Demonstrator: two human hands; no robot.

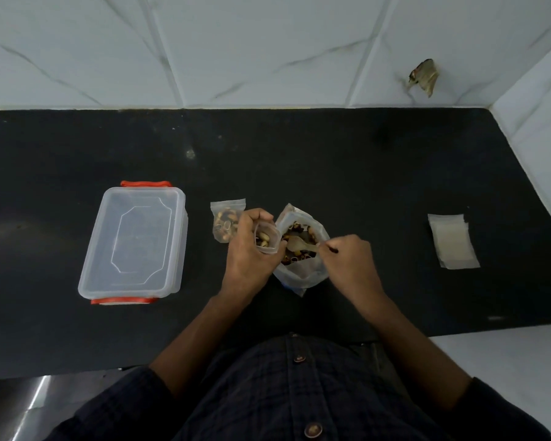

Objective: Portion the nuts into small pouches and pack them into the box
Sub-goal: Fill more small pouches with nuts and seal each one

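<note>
My left hand (248,249) grips a small clear pouch (267,239) held open, with some nuts in it. Right beside it stands the big open bag of mixed nuts (303,268). My right hand (350,259) holds a clear plastic spoon (299,245) whose bowl hangs over the big bag's mouth, close to the small pouch. A filled small pouch (225,221) lies flat just left of my left hand. The clear plastic box (134,240) with red clips lies further left, its lid on.
A stack of flat empty pouches (454,241) lies at the right of the black counter (363,173). White marbled tiles form the back wall, and the wall turns in at the right. The counter's front edge is near my body.
</note>
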